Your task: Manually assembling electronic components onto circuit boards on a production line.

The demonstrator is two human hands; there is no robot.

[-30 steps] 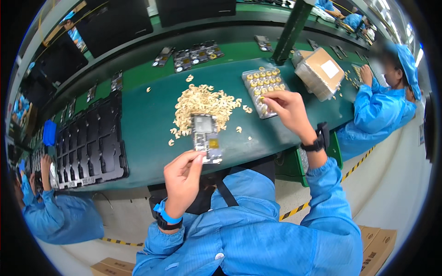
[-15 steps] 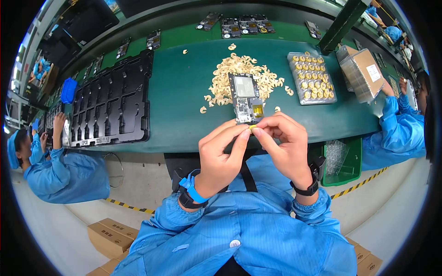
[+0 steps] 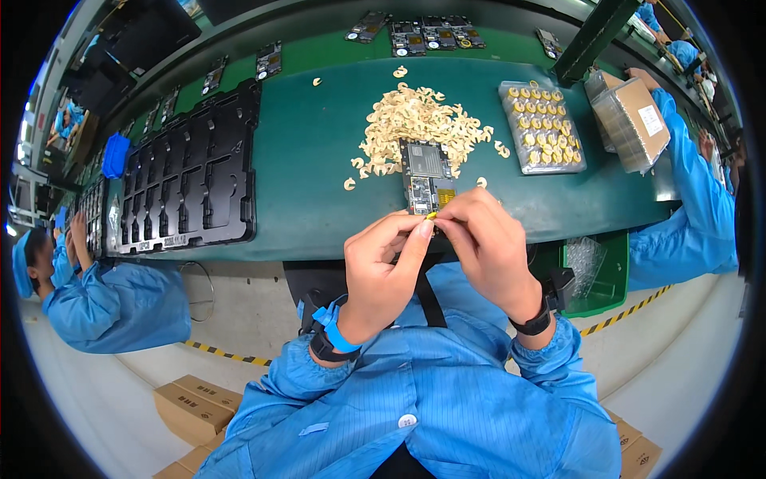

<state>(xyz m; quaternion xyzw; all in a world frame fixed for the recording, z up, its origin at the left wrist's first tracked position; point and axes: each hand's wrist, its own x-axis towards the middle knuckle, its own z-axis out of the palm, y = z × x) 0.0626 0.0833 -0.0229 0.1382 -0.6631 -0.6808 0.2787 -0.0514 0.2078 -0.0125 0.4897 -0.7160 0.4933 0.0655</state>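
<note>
In front of me, my left hand (image 3: pixel 384 259) and my right hand (image 3: pixel 491 247) meet at the near edge of the table. Their thumbs and fingers pinch a small bright yellow piece (image 3: pixel 432 215), mostly covered by the fingertips, so its exact kind is unclear. Just beyond the fingertips lies a dark circuit board (image 3: pixel 429 164) with a grey metal shield and a gold patch, its lower end partly hidden by my hands. The board's far end rests against a heap of small cream crescent-shaped pieces (image 3: pixel 423 116).
At right, a clear tray (image 3: pixel 550 168) holds round yellow-rimmed parts, beside a cardboard-topped clear package (image 3: pixel 638 128) and a co-worker's sleeve (image 3: pixel 682 160). A black moulded tray (image 3: pixel 187 172) lies left. More circuit boards (image 3: pixel 407 38) line the back. A green bin (image 3: pixel 610 295) sits below right.
My fingers have shifted slightly on the yellow piece, and more of it shows. The view has tilted a little. At right, the co-worker's arm now reaches farther over the package.
</note>
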